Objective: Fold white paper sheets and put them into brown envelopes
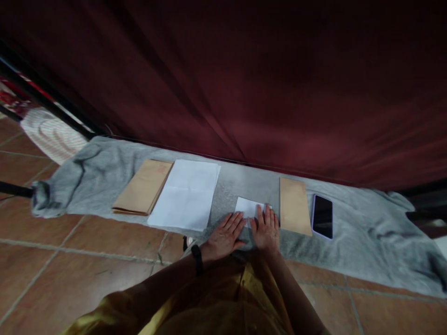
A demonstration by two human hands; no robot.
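Note:
A small folded white paper (pixel 247 206) lies on a grey cloth (pixel 366 228) spread over the tiled floor. My left hand (pixel 226 235) rests flat at the paper's near left edge, fingers stretched out, a black band on the wrist. My right hand (pixel 266 229) lies flat on the paper's near right part, fingers together and extended. Neither hand grips anything. Just right of my right hand lies a brown envelope (pixel 295 205).
A stack of white sheets (pixel 186 194) and a pile of brown envelopes (pixel 144 187) lie to the left on the cloth. A dark phone (pixel 322 217) lies right of the single envelope. A dark red curtain (pixel 244 83) hangs behind. Terracotta floor tiles (pixel 70 260) surround the cloth.

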